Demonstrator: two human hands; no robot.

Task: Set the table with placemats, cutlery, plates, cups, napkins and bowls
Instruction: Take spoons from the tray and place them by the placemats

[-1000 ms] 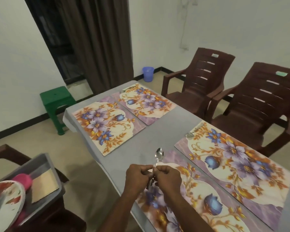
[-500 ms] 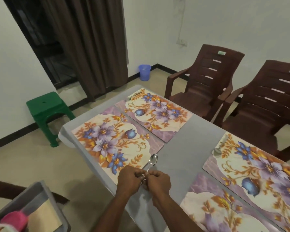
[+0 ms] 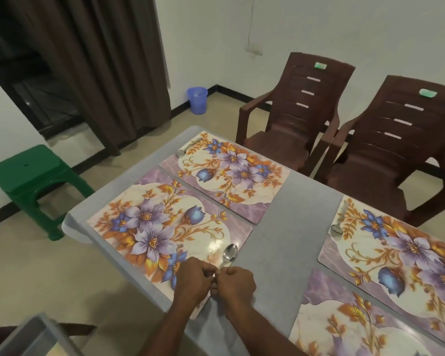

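Both hands are at the near edge of the table. The left hand & right hand each pinch the handle of one spoon. Its bowl end pokes out over the near-left placemat.

The spoon looks light, stiff & a bit slippy, so holding it by the thin handle seems best.

A grey bin sits bottom left; can't tell what's in it. A blue bucket stands far off on the floor.

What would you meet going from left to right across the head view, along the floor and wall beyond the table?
green stool → brown curtain → blue bin → nearer-to-wall brown chair → second brown chair
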